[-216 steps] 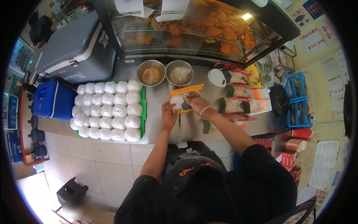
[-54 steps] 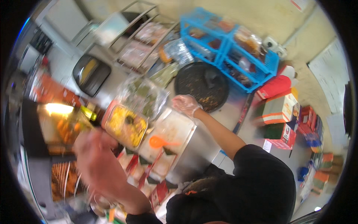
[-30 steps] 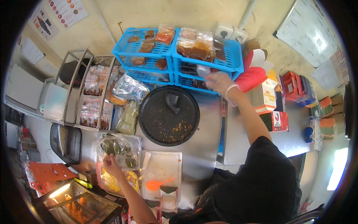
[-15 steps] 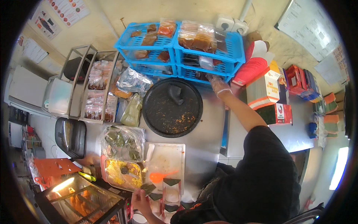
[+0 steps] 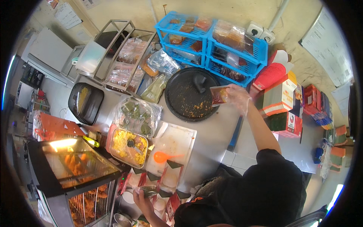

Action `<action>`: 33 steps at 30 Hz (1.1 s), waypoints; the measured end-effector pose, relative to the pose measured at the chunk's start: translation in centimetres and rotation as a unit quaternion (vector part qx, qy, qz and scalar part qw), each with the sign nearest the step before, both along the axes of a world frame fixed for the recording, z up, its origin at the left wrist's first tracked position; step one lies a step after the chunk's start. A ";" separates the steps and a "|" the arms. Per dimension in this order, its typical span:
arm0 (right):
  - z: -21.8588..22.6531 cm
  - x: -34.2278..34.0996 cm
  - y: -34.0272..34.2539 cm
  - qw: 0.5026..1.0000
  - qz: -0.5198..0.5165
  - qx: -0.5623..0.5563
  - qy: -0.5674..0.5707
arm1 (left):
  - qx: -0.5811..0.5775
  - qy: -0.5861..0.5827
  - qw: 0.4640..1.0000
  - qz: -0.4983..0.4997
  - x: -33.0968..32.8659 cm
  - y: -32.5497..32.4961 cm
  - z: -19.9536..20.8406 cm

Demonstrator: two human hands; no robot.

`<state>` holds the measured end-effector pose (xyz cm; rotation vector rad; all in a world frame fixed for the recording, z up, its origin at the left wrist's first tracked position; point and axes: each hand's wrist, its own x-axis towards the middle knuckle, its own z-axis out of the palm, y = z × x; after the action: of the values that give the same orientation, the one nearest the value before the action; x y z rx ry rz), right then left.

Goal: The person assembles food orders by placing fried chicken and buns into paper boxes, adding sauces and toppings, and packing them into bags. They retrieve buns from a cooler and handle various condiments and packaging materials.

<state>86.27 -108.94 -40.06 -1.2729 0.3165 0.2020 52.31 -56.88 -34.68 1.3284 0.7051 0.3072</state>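
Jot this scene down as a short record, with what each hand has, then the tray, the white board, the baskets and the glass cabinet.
Left hand: holding a small greenish piece, kind unclear
Right hand: gloved in clear plastic, holding a sauce sachet that overlaps the tray's edge in view; contact unclear
Round black tray: scattered crumbs
White board: orange scoop lying on it
Blue baskets: stacked, holding sachets
Glass cabinet: lit, with fried pieces inside
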 end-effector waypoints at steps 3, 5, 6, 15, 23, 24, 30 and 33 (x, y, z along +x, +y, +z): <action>3.7 -2.5 4.7 0.994 0.057 0.091 0.007 | -0.023 0.037 0.998 -0.056 -1.3 -0.3 1.5; 4.5 -3.4 6.9 0.991 0.107 0.084 0.002 | 0.001 0.013 0.998 -0.065 -3.3 0.9 -0.8; 4.8 -3.7 8.7 0.985 0.149 0.081 0.003 | 0.025 0.017 0.996 -0.079 -4.5 0.8 -0.3; 7.6 -23.4 34.4 0.807 0.564 -0.083 -0.157 | 0.246 0.012 0.956 -0.160 -18.0 2.7 4.4; 6.8 -50.0 57.1 0.524 0.658 -0.193 -0.506 | 0.316 0.171 0.918 0.169 -50.1 17.1 0.6; 6.4 -53.6 59.7 0.549 0.682 -0.194 -0.443 | 0.313 0.179 0.911 0.203 -53.9 19.2 -1.6; -1.6 -66.8 73.8 0.521 0.696 -0.269 -0.414 | 0.405 0.111 0.892 0.167 -59.3 24.8 -11.1; -4.2 -70.4 78.1 0.513 0.714 -0.296 -0.374 | 0.379 0.095 0.909 0.144 -59.1 25.4 -14.7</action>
<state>15.88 -30.86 -44.21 -1.8721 -1.6982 0.9588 -6.84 -31.47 -49.37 2.0110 1.0032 0.7527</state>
